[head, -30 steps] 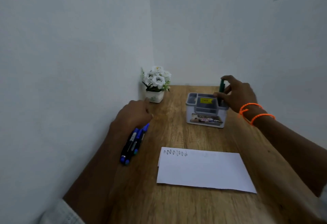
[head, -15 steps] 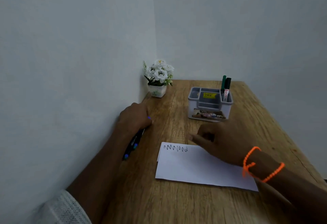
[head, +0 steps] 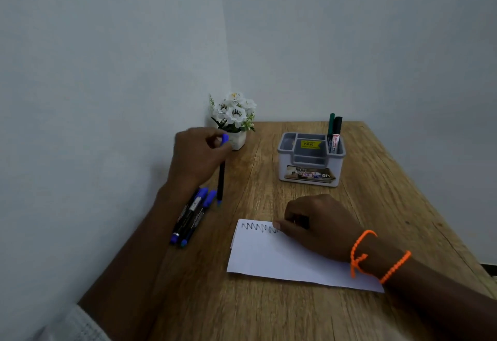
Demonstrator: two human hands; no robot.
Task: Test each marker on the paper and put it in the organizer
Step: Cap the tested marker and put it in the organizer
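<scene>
My left hand point(head: 197, 156) grips a blue-capped marker point(head: 221, 179) and holds it nearly upright above the table, its lower end close to the wood. Two more blue markers point(head: 192, 215) lie on the table under my left wrist. My right hand point(head: 317, 225) rests palm down on the white paper point(head: 282, 257), fingertips at the end of a black zigzag scribble point(head: 256, 227). The grey organizer point(head: 310, 164) stands further back with a green marker point(head: 331, 128) and a black marker point(head: 337, 133) upright in its right compartment.
A small white pot of white flowers point(head: 234, 117) stands in the wall corner, just behind my left hand. Walls close off the left and back of the wooden table point(head: 376, 179). Orange cords circle my right wrist.
My right hand left the organizer after dropping the green marker in and came down onto the paper. My left hand lifted one blue marker from the pile and raised it upright.
</scene>
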